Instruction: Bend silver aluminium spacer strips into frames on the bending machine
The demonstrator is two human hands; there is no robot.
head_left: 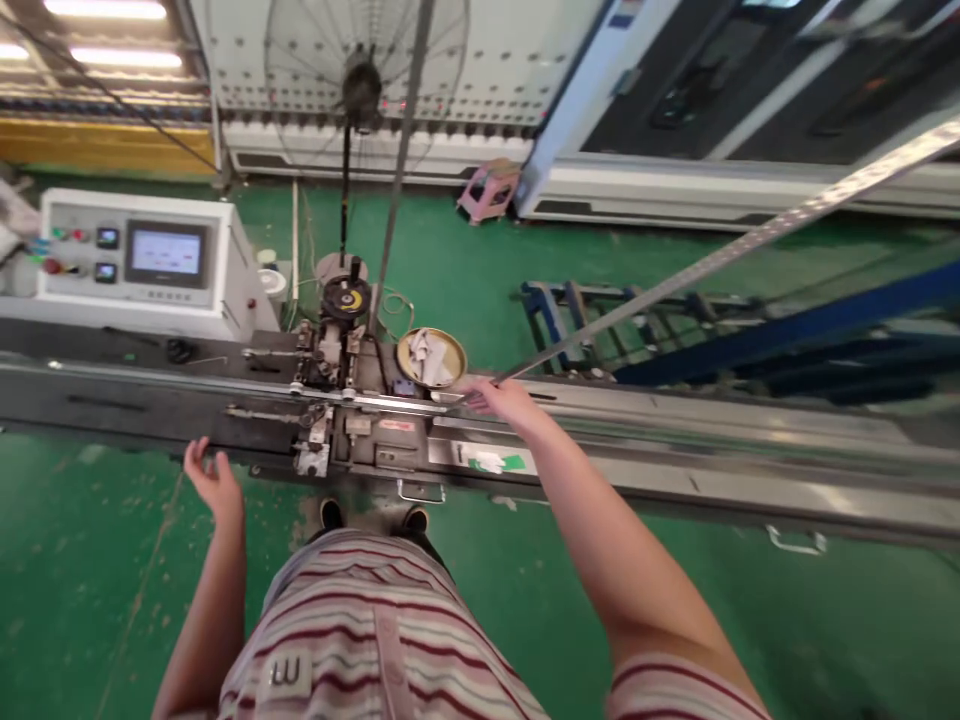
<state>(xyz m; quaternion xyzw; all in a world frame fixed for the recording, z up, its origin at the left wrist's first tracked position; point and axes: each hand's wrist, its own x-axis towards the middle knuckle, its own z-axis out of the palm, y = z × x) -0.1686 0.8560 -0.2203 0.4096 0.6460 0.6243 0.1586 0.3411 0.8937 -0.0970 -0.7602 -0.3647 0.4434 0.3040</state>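
My right hand (491, 396) is closed round the lower end of a long metal strip (675, 285), which slants up to the right edge of the view. Just left of that hand, a thin bar (397, 402) runs along the bench through a roller mechanism (326, 360). My left hand (214, 480) is empty, its fingers apart, at the front edge of the dark bench (150, 410). Behind my right hand sits a round tin (431, 358) with pale scraps in it. A white and green scrap (495, 462) lies on the bench in front.
A control box (142, 255) with a lit screen stands at the back left. Behind the bench are a wire reel (362, 90), a pink stool (487, 190) and a blue frame (585, 320). Metal handles (421, 492) stick out from the bench's front side.
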